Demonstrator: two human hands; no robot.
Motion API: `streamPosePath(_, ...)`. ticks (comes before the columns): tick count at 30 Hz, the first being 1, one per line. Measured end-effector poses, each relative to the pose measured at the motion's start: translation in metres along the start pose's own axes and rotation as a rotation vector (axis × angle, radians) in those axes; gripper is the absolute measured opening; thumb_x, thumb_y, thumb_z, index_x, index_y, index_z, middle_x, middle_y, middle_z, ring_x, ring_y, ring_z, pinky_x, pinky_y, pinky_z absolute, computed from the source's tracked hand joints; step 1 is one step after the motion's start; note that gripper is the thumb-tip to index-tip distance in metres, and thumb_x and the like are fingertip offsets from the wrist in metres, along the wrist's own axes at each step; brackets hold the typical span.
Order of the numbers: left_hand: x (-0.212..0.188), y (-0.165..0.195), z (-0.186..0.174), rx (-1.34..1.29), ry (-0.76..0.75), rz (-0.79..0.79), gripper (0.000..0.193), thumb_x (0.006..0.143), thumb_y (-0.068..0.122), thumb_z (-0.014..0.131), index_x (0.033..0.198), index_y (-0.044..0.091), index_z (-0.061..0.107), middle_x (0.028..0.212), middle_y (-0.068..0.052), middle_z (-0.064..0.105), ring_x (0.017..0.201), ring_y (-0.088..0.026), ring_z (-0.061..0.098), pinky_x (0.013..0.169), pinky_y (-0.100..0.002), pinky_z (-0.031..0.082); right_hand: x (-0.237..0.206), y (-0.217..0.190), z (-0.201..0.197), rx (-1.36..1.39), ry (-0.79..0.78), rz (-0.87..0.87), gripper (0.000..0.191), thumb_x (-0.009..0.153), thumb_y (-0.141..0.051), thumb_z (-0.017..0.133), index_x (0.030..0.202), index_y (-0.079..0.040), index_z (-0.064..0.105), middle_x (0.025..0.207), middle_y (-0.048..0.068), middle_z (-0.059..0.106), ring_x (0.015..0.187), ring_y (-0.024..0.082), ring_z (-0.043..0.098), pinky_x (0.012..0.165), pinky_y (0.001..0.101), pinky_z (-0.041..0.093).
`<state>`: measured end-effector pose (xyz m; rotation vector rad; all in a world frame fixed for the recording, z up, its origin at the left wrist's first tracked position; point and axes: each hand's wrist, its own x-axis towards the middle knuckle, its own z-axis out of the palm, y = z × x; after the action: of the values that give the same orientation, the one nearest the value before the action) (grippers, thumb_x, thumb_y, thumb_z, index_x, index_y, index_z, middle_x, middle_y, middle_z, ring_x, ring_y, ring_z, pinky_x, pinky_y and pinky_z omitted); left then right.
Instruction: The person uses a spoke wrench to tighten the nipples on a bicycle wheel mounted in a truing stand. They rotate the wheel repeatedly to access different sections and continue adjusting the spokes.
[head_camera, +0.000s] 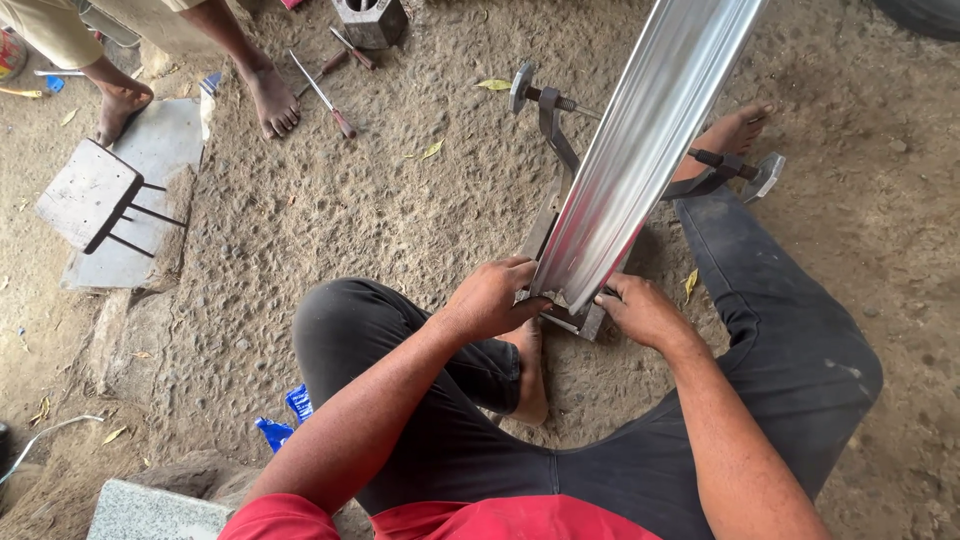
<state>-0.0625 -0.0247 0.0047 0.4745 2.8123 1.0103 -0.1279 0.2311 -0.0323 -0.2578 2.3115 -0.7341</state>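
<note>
- The person sits on the dirt ground with the near end of a long shiny metal strip (640, 140) between both hands.
- The left hand (492, 297) is curled shut on the strip's left edge, low down.
- The right hand (640, 310) presses the strip's right edge; I cannot tell how far its fingers are bent.
- The strip's low end sits in a metal clamp tool (560, 170) on the ground, between the person's legs.
- To do this well, I think both hands should push evenly, so the strip stays straight in the tool.
- Screwdrivers (325, 95) lie near another person's bare foot (272, 100), at the top left.
</note>
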Motion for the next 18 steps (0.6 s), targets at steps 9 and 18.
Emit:
streamPosePath(9,-0.0024,0.0005,-0.0023,-0.042,0.104,0.165,0.025,0.087,0.028,0.081,0.098,0.007,0.073,0.098,-0.010,0.072,0.096,-0.029,0.073,0.082,-0.043,0.061,-0.0036,-0.0041,-0.0020,-0.029,-0.008,0.039,0.037,0.099,-0.029,0.062,0.135,-0.020,0.067,0.128,0.015,0.072,0.121,0.031,0.069,0.106,0.0504,0.053)
streamPosePath(18,-0.0045,0.0035,-0.0029,0.022,0.095,0.161,0.027,0.093,0.033,0.074,0.102,0.007,0.077,0.101,-0.009,0.074,0.095,-0.030,0.074,0.077,-0.045,0.060,-0.0044,-0.0057,-0.0020,-0.025,-0.012,0.024,0.038,0.099,-0.030,0.062,0.136,-0.019,0.065,0.128,0.015,0.072,0.121,0.031,0.068,0.106,0.0506,0.053)
